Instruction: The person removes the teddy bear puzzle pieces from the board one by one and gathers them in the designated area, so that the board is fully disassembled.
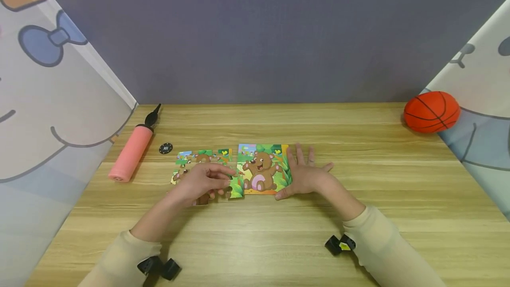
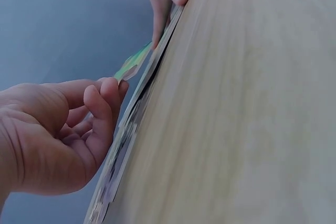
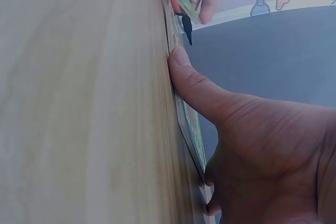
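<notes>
Left hand [image 1: 203, 180] pinches 1 thin, light puzzle piece [image 2: 131, 65] by its edge — right hand [image 1: 304, 174], fingers flat, steadies the bear puzzle board [image 1: 263, 169].

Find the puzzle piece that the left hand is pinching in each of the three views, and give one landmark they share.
Head: the puzzle piece sits just left of centre, under the left hand, at the bear picture's left edge.
Left wrist: left of centre, a green sliver pinched at the fingertips, lifted off the table.
Right wrist: top, right of centre, held in the far hand.
Shared landmark: the right hand resting flat by the bear picture.
</notes>
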### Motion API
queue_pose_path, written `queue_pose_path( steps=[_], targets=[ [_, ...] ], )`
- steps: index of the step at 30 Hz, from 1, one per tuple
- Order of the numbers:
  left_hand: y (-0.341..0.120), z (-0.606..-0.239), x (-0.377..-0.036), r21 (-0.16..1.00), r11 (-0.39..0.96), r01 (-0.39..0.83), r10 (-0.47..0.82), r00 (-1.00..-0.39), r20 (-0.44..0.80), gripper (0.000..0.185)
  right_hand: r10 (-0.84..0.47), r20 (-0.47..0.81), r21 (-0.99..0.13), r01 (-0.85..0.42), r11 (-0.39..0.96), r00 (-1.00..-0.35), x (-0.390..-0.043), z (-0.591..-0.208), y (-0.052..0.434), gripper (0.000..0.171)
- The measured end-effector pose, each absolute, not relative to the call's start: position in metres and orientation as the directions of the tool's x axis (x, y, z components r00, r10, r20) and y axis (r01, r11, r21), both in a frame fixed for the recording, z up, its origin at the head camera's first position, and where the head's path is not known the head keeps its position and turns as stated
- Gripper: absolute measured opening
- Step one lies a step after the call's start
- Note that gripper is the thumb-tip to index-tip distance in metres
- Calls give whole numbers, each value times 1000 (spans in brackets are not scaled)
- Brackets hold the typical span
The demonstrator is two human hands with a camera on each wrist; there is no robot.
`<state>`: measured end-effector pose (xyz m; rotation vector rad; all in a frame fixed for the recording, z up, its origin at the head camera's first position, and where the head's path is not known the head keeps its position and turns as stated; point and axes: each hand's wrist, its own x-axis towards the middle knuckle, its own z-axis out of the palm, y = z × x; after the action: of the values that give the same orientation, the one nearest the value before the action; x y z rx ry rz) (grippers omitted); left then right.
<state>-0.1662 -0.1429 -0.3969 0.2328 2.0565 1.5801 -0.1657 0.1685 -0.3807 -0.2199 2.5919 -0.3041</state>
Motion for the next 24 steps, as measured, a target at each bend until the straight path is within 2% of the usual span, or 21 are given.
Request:
queue_pose_path(
  steps=[10, 16, 24],
  targets=[
    [-160, -396, -161, 925, 346, -157, 458, -832, -312, 28, -219, -472, -257, -104, 961, -854, -166, -380, 168, 144],
    [-163, -395, -160, 920, 341, -192, 469, -813, -344, 28, -216, -474, -255, -101, 962, -854, -165, -380, 169, 145],
    [-161, -393, -159, 909, 383, -165, 439, -833, -337, 25, -208, -475, -241, -101, 965, -855, -164, -379, 169, 144]
  ],
)
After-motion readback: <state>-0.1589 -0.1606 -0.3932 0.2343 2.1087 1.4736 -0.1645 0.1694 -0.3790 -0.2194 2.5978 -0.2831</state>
